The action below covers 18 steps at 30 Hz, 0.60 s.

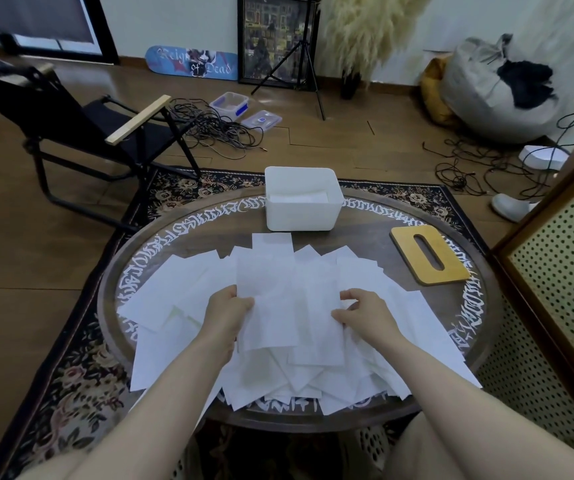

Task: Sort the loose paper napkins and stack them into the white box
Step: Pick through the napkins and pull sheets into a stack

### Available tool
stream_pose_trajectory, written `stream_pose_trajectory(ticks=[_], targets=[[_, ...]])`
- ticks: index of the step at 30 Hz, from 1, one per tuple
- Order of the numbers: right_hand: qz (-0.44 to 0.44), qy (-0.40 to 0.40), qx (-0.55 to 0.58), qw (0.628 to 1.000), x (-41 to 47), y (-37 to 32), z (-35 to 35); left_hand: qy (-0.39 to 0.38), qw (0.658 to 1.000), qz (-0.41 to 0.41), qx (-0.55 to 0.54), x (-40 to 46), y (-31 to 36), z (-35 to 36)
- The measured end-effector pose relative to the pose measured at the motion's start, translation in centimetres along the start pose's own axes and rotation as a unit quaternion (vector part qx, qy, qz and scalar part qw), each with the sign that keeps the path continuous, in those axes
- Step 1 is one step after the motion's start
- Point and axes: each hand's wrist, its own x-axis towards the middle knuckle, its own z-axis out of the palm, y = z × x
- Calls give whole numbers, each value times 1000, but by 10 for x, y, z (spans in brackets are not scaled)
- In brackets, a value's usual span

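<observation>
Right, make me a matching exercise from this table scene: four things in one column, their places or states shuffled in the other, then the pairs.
Things
1. white plastic box
2. yellow wooden lid with a slot
3. loose white paper napkins
4. left hand

Places or states
A. flat on the table, right of the box
B. gripping a napkin's edge
C. spread in a heap across the near table
D. at the far table edge, napkins inside

Pairs: 1-D, 2-A, 3-C, 4-B

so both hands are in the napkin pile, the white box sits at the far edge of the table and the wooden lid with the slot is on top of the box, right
Not quite. The head view shows the wooden lid lying flat on the table, to the right of the white box, which is open. The rest holds: left hand and right hand are in the napkins.
</observation>
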Motion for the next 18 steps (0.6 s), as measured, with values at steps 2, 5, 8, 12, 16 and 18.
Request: stream_pose_trajectory(ticks=[2, 5, 8, 12, 16, 18], targets=[[-13, 8, -8, 1000, -2, -1, 0, 3, 1000, -1, -4, 1, 0, 1], [-29, 10, -22, 999, -5, -2, 0, 8, 1000, -1, -3, 1, 0, 2], [-36, 17, -34, 999, -7, -4, 0, 14, 1000, -3, -4, 1, -1, 2], [-32, 41, -62, 997, -8, -3, -1, 20, 1000, -7, -2, 2, -2, 0], [-24, 55, -70, 996, -9, -4, 0, 22, 1000, -7, -6, 2, -2, 0], [-20, 47, -54, 997, -9, -5, 2, 21, 1000, -7, -8, 1, -1, 1]])
